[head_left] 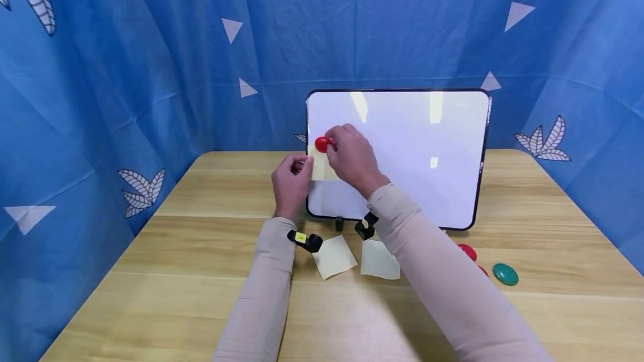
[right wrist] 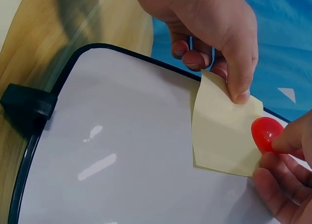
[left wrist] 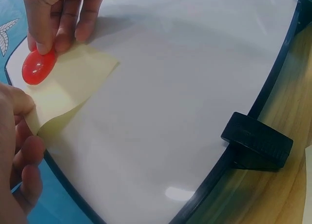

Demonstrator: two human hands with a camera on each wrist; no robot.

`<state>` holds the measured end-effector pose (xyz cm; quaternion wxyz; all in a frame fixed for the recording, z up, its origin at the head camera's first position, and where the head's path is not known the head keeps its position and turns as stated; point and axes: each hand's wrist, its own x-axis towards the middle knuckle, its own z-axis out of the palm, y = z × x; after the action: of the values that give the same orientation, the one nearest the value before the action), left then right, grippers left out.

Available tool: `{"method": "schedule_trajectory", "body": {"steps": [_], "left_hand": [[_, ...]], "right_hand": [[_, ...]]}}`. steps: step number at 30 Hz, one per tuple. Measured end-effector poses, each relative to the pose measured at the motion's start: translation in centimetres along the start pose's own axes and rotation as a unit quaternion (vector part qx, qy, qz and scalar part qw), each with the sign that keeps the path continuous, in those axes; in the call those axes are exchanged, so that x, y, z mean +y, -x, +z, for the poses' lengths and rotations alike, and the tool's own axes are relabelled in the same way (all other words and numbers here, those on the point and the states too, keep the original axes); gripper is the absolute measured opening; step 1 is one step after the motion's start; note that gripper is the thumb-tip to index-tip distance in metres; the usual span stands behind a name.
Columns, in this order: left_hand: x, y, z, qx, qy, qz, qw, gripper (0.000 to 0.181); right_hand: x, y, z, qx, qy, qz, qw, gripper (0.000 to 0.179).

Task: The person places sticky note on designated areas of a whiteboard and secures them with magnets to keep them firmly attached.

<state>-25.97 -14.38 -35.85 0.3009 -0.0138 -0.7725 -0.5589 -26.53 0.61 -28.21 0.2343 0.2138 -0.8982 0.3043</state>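
Observation:
A pale yellow paper note [right wrist: 226, 131] lies against the left side of a black-framed whiteboard [head_left: 412, 155]. My left hand [head_left: 293, 183] pinches its outer edge, with the thumb [right wrist: 239, 87] on the front of the paper. One corner curls away from the board, as the left wrist view shows. My right hand [head_left: 354, 155] grips a glossy red oval magnet [left wrist: 39, 68] by its side, thumb on its face. The magnet sits over the note's upper edge; whether it touches the board cannot be made out.
Two more notes, one pale yellow [head_left: 334, 257] and one paler [head_left: 380, 261], lie on the wooden table [head_left: 201, 289]. Right of my forearm are a red magnet [head_left: 468, 251], another partly hidden, and a green magnet [head_left: 505, 274]. Black feet [left wrist: 256, 141] support the board; a blue curtain [head_left: 176, 43] hangs behind.

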Motion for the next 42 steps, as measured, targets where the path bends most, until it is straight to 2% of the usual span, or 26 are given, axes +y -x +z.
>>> {"method": "schedule_trajectory", "body": {"steps": [10,20,42], "left_hand": [[-0.16,-0.02,0.19,-0.001,-0.001,0.002,1.0000,0.023],[-0.05,-0.05,0.45,-0.005,0.003,0.004,1.0000,0.025],[-0.54,0.14,0.36,-0.001,0.001,0.005,1.0000,0.025]], "right_hand": [[0.13,0.18,0.09,0.003,-0.007,0.000,1.0000,0.034],[0.44,0.06,0.01,0.014,0.010,-0.012,0.9998,0.035],[0.06,-0.26,-0.04,-0.004,0.011,-0.009,0.9999,0.035]]}}
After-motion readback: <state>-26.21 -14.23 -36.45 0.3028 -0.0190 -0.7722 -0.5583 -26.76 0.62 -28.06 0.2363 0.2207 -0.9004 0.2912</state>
